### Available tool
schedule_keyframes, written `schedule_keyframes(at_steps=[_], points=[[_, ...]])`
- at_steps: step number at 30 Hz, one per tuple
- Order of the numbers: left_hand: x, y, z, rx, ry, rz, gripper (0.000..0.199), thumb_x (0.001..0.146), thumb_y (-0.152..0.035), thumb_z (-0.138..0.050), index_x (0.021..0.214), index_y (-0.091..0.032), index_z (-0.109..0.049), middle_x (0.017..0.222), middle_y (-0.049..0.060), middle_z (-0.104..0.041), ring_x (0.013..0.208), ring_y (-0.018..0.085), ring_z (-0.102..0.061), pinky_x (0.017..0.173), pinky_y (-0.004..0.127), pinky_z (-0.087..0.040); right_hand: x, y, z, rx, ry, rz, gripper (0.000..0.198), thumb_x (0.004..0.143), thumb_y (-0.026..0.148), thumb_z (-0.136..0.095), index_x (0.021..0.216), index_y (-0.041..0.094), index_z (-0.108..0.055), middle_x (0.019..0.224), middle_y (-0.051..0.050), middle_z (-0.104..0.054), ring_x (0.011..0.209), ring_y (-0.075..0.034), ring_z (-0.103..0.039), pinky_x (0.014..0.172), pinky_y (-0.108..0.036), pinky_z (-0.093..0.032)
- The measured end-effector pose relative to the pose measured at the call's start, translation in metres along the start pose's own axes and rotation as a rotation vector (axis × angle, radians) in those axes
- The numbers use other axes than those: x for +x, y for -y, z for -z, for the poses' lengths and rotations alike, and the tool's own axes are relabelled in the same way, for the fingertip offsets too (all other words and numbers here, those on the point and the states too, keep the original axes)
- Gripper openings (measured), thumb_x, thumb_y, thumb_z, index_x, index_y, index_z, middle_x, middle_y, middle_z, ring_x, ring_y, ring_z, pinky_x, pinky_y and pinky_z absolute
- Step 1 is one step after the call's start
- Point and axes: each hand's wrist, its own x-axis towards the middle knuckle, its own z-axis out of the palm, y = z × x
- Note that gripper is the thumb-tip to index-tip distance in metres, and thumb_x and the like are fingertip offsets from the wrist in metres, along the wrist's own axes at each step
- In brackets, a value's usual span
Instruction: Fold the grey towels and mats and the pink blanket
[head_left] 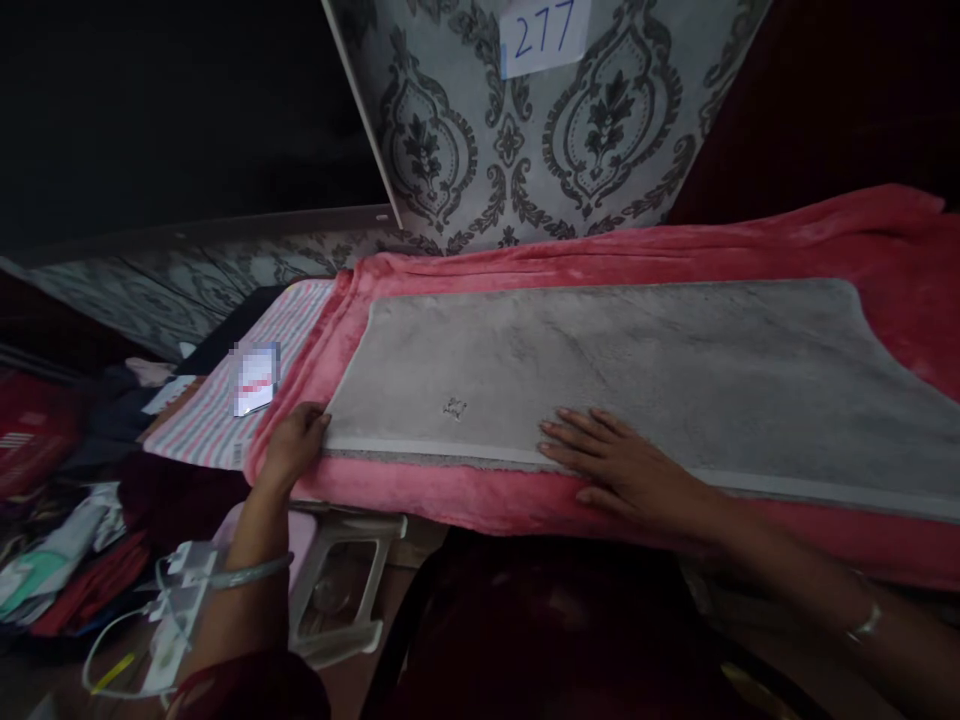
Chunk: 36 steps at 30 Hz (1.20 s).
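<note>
The gray cloth [637, 380] is spread flat on the pink blanket [465, 495], directly in front of me, its long axis running crosswise, left to right, and its right end passing out of view. From my left hand [296, 445], at the cloth's near left corner, it stretches away to the right; from my right hand [600, 460], on its near edge, it extends to both sides and beyond my fingertips. My left hand is the nearer one to that corner, and my right hand sits closer to the cloth's middle.

My left hand is narrow, fingers curled and thumb in, and seems to pinch the corner. My right hand is palm down with its fingers a little apart, resting on the cloth and holding nothing. To the left of the cloth, a phone [255, 380] lies on a striped cover [202, 430].
</note>
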Motion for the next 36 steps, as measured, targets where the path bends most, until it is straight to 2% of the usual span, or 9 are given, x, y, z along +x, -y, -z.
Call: schedule_keyframes(at_steps=[6, 11, 15, 18, 21, 24, 27, 31, 36], points=[[-0.006, 0.003, -0.002, -0.147, -0.048, 0.006, 0.028, 0.076, -0.044, -0.053, 0.091, -0.021, -0.057, 0.072, 0.001, -0.061, 0.067, 0.021, -0.059, 0.061, 0.031, -0.045, 0.041, 0.007, 0.024, 0.069, 0.005, 0.036, 0.048, 0.105, 0.046, -0.039, 0.149, 0.031, -0.051, 0.151, -0.005, -0.052, 0.143, -0.026, -0.042, 0.117, -0.052, -0.034], [-0.014, 0.005, 0.000, -0.292, -0.003, -0.056, 0.032, 0.074, -0.041, -0.055, 0.099, -0.020, -0.055, 0.076, 0.000, -0.061, 0.069, 0.019, -0.059, 0.064, 0.031, -0.047, 0.102, 0.032, 0.012, 0.092, 0.055, 0.198, 0.062, 0.102, 0.054, -0.043, 0.157, 0.027, -0.036, 0.165, -0.008, -0.029, 0.154, -0.029, -0.016, 0.123, -0.056, -0.020], [-0.018, 0.008, 0.005, -0.312, 0.016, -0.088, 0.035, 0.074, -0.040, -0.055, 0.103, -0.020, -0.057, 0.081, 0.002, -0.064, 0.074, 0.020, -0.061, 0.069, 0.033, -0.048, 0.115, 0.041, -0.006, 0.113, 0.218, 0.248, 0.063, 0.101, 0.056, -0.046, 0.157, 0.028, -0.037, 0.166, -0.007, -0.024, 0.155, -0.030, -0.012, 0.122, -0.059, -0.012], [-0.016, 0.011, 0.008, -0.346, 0.037, -0.070, 0.040, 0.073, -0.039, -0.057, 0.107, -0.019, -0.059, 0.075, -0.001, -0.062, 0.070, 0.019, -0.060, 0.065, 0.032, -0.047, 0.118, 0.041, -0.002, 0.141, 0.239, 0.257, 0.063, 0.101, 0.058, -0.045, 0.155, 0.028, -0.041, 0.164, -0.009, -0.030, 0.152, -0.031, -0.020, 0.120, -0.059, -0.017], [-0.008, 0.011, 0.010, -0.402, 0.072, -0.028, 0.051, 0.072, -0.046, -0.063, 0.114, -0.018, -0.061, 0.067, -0.003, -0.059, 0.061, 0.017, -0.057, 0.057, 0.029, -0.043, 0.136, 0.046, 0.010, 0.120, 0.175, 0.263, 0.052, 0.103, 0.051, -0.043, 0.146, 0.024, -0.054, 0.150, -0.010, -0.052, 0.142, -0.029, -0.039, 0.117, -0.052, -0.027], [0.003, 0.005, 0.013, -0.403, 0.065, 0.011, 0.062, 0.071, -0.058, -0.067, 0.117, -0.016, -0.062, 0.068, -0.002, -0.062, 0.061, 0.018, -0.058, 0.055, 0.028, -0.041, 0.163, 0.056, 0.012, 0.067, 0.085, 0.273, 0.049, 0.102, 0.049, -0.046, 0.143, 0.023, -0.056, 0.145, -0.010, -0.056, 0.141, -0.028, -0.039, 0.119, -0.050, -0.023], [0.017, -0.007, 0.013, -0.390, 0.075, 0.046, 0.065, 0.071, -0.061, -0.067, 0.118, -0.017, -0.062, 0.072, 0.000, -0.066, 0.065, 0.020, -0.062, 0.057, 0.029, -0.044, 0.184, 0.063, -0.002, 0.085, 0.108, 0.328, 0.066, 0.098, 0.059, -0.051, 0.153, 0.024, -0.045, 0.161, -0.008, -0.037, 0.152, -0.029, -0.020, 0.124, -0.052, -0.012], [0.048, -0.023, 0.010, -0.363, 0.123, 0.082, 0.062, 0.074, -0.055, -0.066, 0.122, -0.016, -0.061, 0.082, 0.005, -0.070, 0.073, 0.022, -0.066, 0.061, 0.030, -0.047, 0.193, 0.063, -0.023, 0.225, 0.225, 0.387, 0.072, 0.097, 0.066, -0.047, 0.158, 0.031, -0.033, 0.167, -0.005, -0.021, 0.155, -0.027, -0.009, 0.125, -0.054, -0.005], [0.110, -0.056, 0.002, -0.255, 0.118, 0.072, 0.047, 0.078, -0.043, -0.067, 0.115, -0.015, -0.067, 0.105, 0.013, -0.074, 0.094, 0.025, -0.070, 0.071, 0.029, -0.050, 0.191, 0.061, -0.026, 0.324, 0.247, 0.373, 0.073, 0.096, 0.067, -0.047, 0.159, 0.034, -0.030, 0.168, -0.005, -0.019, 0.155, -0.028, -0.006, 0.124, -0.057, -0.002]])
